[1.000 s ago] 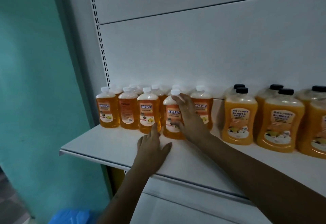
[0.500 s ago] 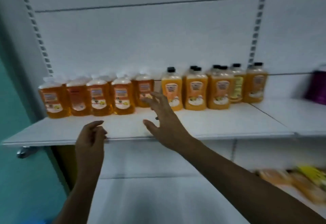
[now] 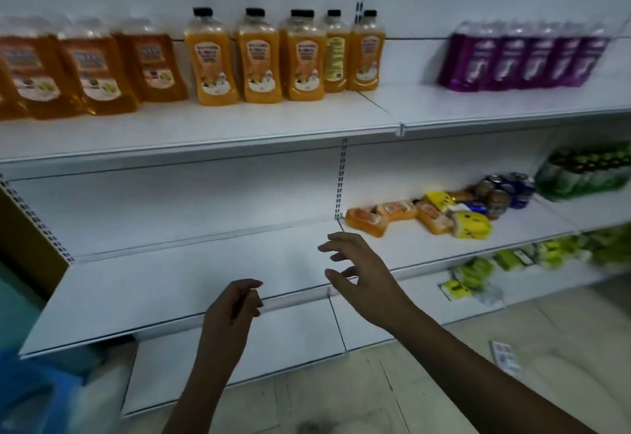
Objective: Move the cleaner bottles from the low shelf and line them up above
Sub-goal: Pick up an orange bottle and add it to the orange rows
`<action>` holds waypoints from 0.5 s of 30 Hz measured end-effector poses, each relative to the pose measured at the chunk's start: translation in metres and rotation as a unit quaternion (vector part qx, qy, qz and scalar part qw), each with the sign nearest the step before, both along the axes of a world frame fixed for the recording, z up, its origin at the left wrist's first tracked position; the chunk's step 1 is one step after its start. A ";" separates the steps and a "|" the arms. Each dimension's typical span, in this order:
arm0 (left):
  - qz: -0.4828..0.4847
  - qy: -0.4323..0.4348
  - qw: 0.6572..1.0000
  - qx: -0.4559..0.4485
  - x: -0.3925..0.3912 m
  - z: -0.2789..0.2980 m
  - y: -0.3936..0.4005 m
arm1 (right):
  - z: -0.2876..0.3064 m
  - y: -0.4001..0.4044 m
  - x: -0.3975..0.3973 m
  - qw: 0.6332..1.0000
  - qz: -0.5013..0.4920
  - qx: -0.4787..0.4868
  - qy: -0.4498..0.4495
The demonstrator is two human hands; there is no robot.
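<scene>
On the upper shelf stand two rows of orange cleaner bottles: dark orange ones with white caps at the left, lighter ones with black caps beside them. Several orange bottles lie flat on the low shelf, to the right of its divider. My right hand hovers open above the low shelf's front, left of those lying bottles, holding nothing. My left hand hangs lower at the shelf's front edge, fingers loosely curled and empty.
Purple bottles stand on the upper shelf at the right. Yellow packs, cans and green bottles share the low shelf's right part. Green packs lie below. A blue object sits at bottom left.
My view has swung down and to the right, from the upper shelf to the low one. Both hands left the white-capped bottles and dropped to the low shelf, the right one leading rightward.
</scene>
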State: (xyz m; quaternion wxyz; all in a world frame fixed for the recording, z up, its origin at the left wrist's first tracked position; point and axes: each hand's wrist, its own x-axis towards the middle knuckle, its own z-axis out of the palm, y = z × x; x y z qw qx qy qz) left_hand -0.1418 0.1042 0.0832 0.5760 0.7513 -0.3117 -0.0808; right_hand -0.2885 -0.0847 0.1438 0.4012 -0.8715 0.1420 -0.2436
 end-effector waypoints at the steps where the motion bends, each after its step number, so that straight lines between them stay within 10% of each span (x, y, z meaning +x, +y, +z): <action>1: -0.013 0.011 1.000 0.006 -0.008 -0.004 -0.008 | -0.006 -0.008 -0.013 1.000 -0.019 0.012 0.010; 15: -0.136 0.169 0.973 0.081 -0.037 -0.068 -0.195 | -0.117 -0.179 -0.091 0.967 -0.191 0.154 0.072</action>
